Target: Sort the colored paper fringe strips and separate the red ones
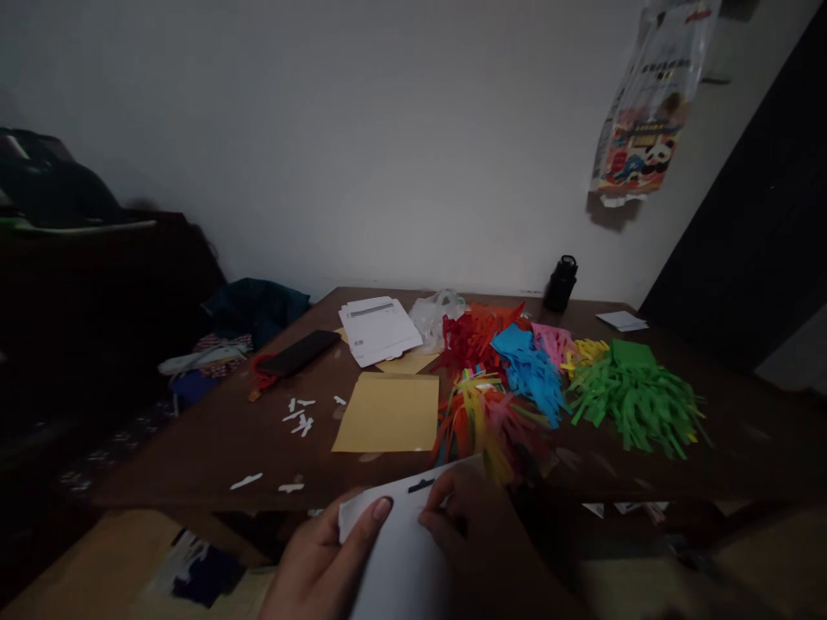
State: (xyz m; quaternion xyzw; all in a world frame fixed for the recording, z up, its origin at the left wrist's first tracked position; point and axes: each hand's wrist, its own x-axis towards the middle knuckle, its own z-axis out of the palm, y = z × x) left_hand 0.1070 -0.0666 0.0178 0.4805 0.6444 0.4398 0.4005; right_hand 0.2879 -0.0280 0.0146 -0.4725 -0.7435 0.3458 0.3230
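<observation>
At the table's front edge, my left hand [323, 555] is closed on a white card [404, 551], its thumb lying on the card's face. The card is tilted and curves toward me, and a dark slot [421, 486] is cut near its top edge. Beside that slot my right hand [462, 508] is in a pinch against the card; what its fingertips hold, if anything, is hidden. Beyond the hands lies a tan paper sheet [391, 413]. Small white cut-out scraps [301, 415] are scattered to its left.
On the brown table [194, 465] are a stack of white cards [380, 330], a plastic bag [439, 314], a dark phone-like slab [301, 353], and red, blue [530, 370] and green fringed bundles [633, 392]. A black bottle [560, 282] stands near the wall.
</observation>
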